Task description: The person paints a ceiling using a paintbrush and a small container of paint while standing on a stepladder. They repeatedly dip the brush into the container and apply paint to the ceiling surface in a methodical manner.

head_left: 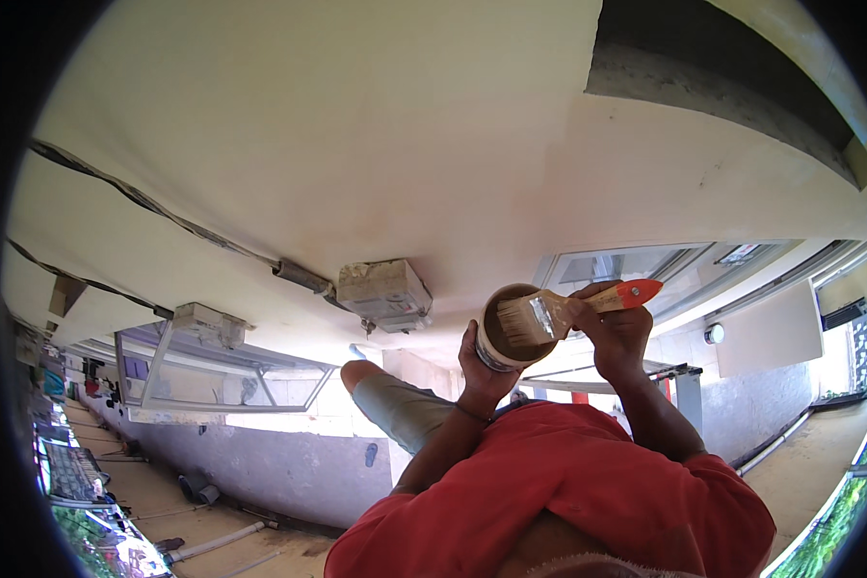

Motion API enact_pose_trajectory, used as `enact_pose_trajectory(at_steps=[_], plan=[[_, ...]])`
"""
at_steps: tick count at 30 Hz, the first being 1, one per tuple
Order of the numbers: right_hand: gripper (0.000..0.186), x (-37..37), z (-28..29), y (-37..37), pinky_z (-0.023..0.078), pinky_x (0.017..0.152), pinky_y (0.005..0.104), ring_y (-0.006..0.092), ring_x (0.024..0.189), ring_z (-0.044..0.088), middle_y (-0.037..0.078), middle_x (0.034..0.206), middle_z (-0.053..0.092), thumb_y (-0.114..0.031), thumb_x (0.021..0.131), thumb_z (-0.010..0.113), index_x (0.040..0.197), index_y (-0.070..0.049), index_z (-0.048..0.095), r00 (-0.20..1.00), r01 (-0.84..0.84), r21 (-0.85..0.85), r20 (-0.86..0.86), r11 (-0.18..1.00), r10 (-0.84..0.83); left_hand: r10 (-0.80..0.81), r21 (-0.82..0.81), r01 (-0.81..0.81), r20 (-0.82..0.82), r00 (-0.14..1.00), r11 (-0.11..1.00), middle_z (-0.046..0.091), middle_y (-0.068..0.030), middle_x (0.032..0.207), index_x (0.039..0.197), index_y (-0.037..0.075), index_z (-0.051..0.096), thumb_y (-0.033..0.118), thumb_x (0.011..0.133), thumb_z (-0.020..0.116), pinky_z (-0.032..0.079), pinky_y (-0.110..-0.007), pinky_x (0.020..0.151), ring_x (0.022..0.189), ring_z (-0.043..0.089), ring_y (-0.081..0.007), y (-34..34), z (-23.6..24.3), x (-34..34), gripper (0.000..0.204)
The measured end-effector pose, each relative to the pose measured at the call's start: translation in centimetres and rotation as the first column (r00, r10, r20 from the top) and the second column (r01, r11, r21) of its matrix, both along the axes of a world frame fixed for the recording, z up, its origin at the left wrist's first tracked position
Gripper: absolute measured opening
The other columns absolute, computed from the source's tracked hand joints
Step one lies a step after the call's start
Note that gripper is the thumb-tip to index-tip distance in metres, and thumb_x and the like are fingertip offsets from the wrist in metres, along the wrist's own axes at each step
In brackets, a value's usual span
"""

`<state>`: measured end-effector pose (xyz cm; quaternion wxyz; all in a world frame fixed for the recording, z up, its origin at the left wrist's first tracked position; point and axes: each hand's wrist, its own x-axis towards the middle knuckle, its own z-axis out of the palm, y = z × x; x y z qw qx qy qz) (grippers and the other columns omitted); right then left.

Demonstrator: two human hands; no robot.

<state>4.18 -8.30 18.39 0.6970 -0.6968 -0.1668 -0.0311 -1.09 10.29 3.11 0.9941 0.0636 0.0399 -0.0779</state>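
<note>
My left hand (484,374) is wrapped round a small round tub (488,353), tilted so that its mouth shows a brownish inside. A wide paintbrush (602,299) with a wooden handle and an orange tip is gripped in my right hand (615,335). Its pale bristles lie over the tub's mouth, partly inside the rim. How much the tub contains is hard to make out. Both hands are close together in front of my red shirt, beside a cream wall (433,144).
A weathered meter box (385,294) and a second box (209,326) are fixed to the wall, with dark cables (154,202) running to them. Open window frames (231,385) jut out at the left. Another window (636,270) is near my right hand. A dark recess (713,77) opens at upper right.
</note>
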Motion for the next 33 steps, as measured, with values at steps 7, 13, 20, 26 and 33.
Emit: enact_pose_trajectory(at_steps=[7, 13, 20, 26, 33], plan=[[0.019, 1.8, -0.7, -0.1, 0.062, 0.071, 0.0355, 0.0221, 0.087, 0.076, 0.006, 0.106, 0.072, -0.023, 0.107, 0.067, 0.119, -0.009, 0.063, 0.820, 0.094, 0.588, -0.504, 0.804, 0.273, -0.028, -0.123, 0.033, 0.044, 0.999, 0.992, 0.055, -0.0136, 0.158, 0.157, 0.021, 0.052, 0.068, 0.103, 0.049, 0.049, -0.063, 0.110, 0.145, 0.053, -0.0381, 0.2, -0.4, -0.2, 0.072], [0.015, 5.1, 3.9, 0.7, 0.064, 0.074, 0.0356, 0.0193, 0.090, 0.077, 0.005, 0.107, 0.075, -0.011, 0.105, 0.068, 0.118, -0.013, 0.063, 0.900, 0.003, 0.822, -0.251, 0.570, 0.357, -0.019, -0.136, 0.024, 0.034, 0.999, 0.990, 0.061, -0.0139, 0.147, 0.153, 0.018, 0.054, 0.064, 0.101, 0.049, 0.054, -0.059, 0.097, 0.132, 0.058, -0.0416, 0.2, -0.1, 0.0, 0.070], [0.031, 8.4, 14.6, 2.1, 0.060, 0.083, 0.0303, 0.0164, 0.094, 0.073, 0.008, 0.105, 0.075, 0.007, 0.093, 0.077, 0.118, -0.007, 0.065, 0.881, -0.299, 0.661, 0.468, 0.688, -0.066, 0.069, -0.124, -0.070, -0.013, 0.998, 0.990, 0.063, -0.0129, 0.137, 0.148, 0.017, 0.057, 0.061, 0.099, 0.053, 0.052, -0.054, 0.088, 0.125, 0.057, -0.0434, 0.9, 1.4, -1.2, 0.066], [0.027, 12.3, 21.0, 2.2, 0.061, 0.087, 0.0311, 0.0190, 0.104, 0.073, 0.012, 0.109, 0.076, 0.004, 0.090, 0.084, 0.111, -0.005, 0.070, 0.465, -0.194, 0.317, 0.863, 0.929, -0.197, 0.090, -0.171, -0.089, 0.000, 0.996, 0.981, 0.064, -0.0106, 0.141, 0.148, 0.020, 0.058, 0.062, 0.099, 0.054, 0.052, -0.056, 0.093, 0.131, 0.058, -0.0432, 1.7, -0.3, -1.3, 0.065], [0.021, 10.5, 25.5, 2.9, 0.065, 0.089, 0.0437, 0.0347, 0.104, 0.076, 0.019, 0.118, 0.077, -0.003, 0.077, 0.084, 0.096, -0.006, 0.075, -0.348, 0.497, -0.036, 0.907, 0.867, 0.237, 0.085, -0.199, -0.070, 0.070, 0.994, 0.978, 0.062, -0.0072, 0.150, 0.151, 0.024, 0.058, 0.063, 0.101, 0.050, 0.051, -0.061, 0.098, 0.135, 0.060, -0.0350, 1.9, -2.9, -0.7, 0.063]])
